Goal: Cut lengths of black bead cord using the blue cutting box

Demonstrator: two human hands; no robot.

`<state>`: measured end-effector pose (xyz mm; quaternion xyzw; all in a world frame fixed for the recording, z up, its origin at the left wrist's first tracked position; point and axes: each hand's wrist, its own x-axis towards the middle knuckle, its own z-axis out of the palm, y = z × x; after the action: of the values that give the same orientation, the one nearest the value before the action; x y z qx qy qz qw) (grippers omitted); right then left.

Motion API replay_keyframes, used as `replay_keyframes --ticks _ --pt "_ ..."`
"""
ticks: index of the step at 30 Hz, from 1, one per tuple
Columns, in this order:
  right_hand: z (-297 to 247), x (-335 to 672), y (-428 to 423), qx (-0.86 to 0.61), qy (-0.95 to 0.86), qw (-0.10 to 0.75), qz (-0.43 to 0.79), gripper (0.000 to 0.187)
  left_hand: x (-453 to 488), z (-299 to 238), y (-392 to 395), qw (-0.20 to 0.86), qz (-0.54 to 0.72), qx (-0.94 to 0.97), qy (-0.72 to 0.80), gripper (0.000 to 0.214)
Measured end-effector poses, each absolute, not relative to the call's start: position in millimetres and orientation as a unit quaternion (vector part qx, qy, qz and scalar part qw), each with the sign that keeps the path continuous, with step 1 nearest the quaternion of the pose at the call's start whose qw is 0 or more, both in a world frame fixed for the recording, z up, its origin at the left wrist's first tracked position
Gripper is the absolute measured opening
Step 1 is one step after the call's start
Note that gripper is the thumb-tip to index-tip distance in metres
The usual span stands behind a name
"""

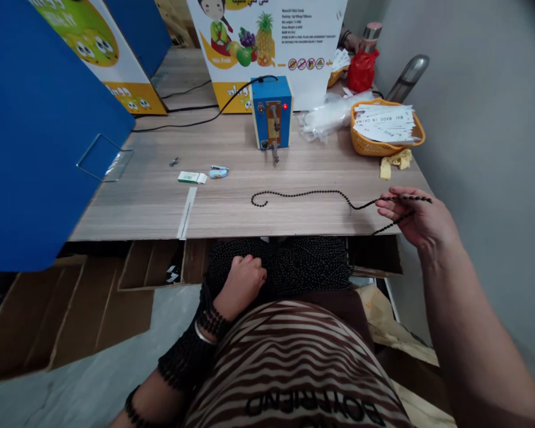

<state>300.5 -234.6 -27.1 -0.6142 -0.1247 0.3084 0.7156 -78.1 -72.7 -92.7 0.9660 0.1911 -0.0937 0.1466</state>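
Note:
A thin strand of dark beads [312, 193] lies in a wavy line along the front of the table, hooked at its left end. My right hand [421, 220], palm turned up at the table's right edge, holds the strand's other end across its fingers; part of it hangs toward my lap. A thick mass of black bead strands [310, 264] covers my lap under the table edge. On its left side rests my left hand [243, 278], fingers curled closed; what they hold, if anything, is hidden. Many dark beaded loops [182, 359] wrap the left wrist and forearm.
A blue box device [271, 98] with a lit red light stands mid-table. Behind it is a printed carton [307, 83]. An orange basket [374, 148] holds paper labels. A small stapler [218, 172] and staple box [191, 178] lie left. A blue panel [40, 148] borders the left side.

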Motion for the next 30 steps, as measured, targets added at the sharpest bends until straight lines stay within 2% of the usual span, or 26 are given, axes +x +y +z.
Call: replay_keyframes --ticks 8,11,13,18,23,26,30 --pt "-26.7 305.0 -235.6 -0.617 -0.115 0.715 0.309 0.014 -74.2 -92.9 -83.9 0.130 -0.100 0.967 0.193 0.014" --pt "-23.3 303.8 -232.4 -0.620 -0.115 0.713 0.307 0.015 -75.5 -91.3 -80.3 0.171 -0.079 0.958 0.215 0.012" --pt "-20.8 302.1 -229.8 -0.622 -0.121 0.710 0.306 0.016 -79.5 -88.2 -71.7 0.242 -0.051 0.940 0.234 0.010" --pt "-24.4 294.4 -215.5 -0.626 -0.147 0.694 0.324 0.022 -101.6 -75.1 -41.9 0.495 0.010 0.824 0.275 0.017" --pt "-44.8 291.8 -182.4 -0.643 -0.179 0.659 0.348 0.024 -133.2 -68.6 -32.4 0.672 0.079 0.657 0.333 0.018" --pt "-52.7 285.9 -160.1 -0.713 -0.246 0.566 0.334 0.027 -147.6 -66.0 -35.0 0.751 0.165 0.562 0.306 0.017" --pt "-47.2 234.0 -141.3 -0.813 -0.442 0.330 0.184 0.031 -154.9 -58.8 -38.6 0.774 0.225 0.519 0.284 0.019"
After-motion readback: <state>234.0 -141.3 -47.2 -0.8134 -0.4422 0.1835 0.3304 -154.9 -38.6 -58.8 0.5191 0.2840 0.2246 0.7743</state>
